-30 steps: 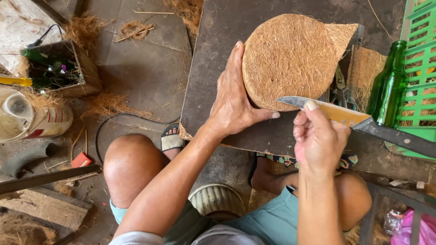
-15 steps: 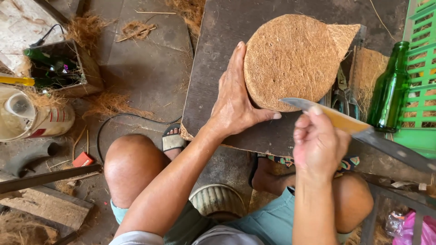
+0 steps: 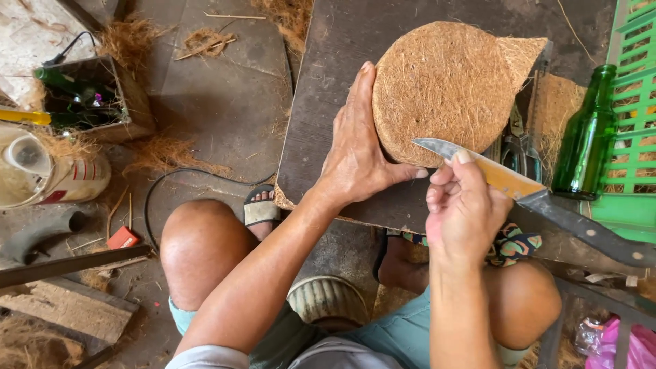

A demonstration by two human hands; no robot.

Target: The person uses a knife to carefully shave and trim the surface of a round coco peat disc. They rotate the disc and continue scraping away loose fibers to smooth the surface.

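Lay flat in the upper middle of the frame on a dark board: a coir mat, brown and coarse. Looked mostly rounded already, with a smooth curve along the left and bottom. Kept one pointed corner uncut at the upper right, so, judging by shape, most of the trimming was done, with that corner and perhaps the right side left. Was pressed down at the left rim by the left hand, open and flat, fingers stretched up along the edge, thumb reaching right under the lower rim. Was met at the lower edge by the tip of a knife, its blade slanting down toward the right border. Was gripped around the yellowish middle of that knife by the right hand, closed, forefinger laid on top near the tip. Could not tell whether the blade had bitten into the fibre or only touched it. Further right, stood a green bottle upright, just beside a green crate. Lower down, showed bare knees and sandalled feet under the board. Far left, held more bottles in a small box, with loose fibre and a black cable on the concrete floor.
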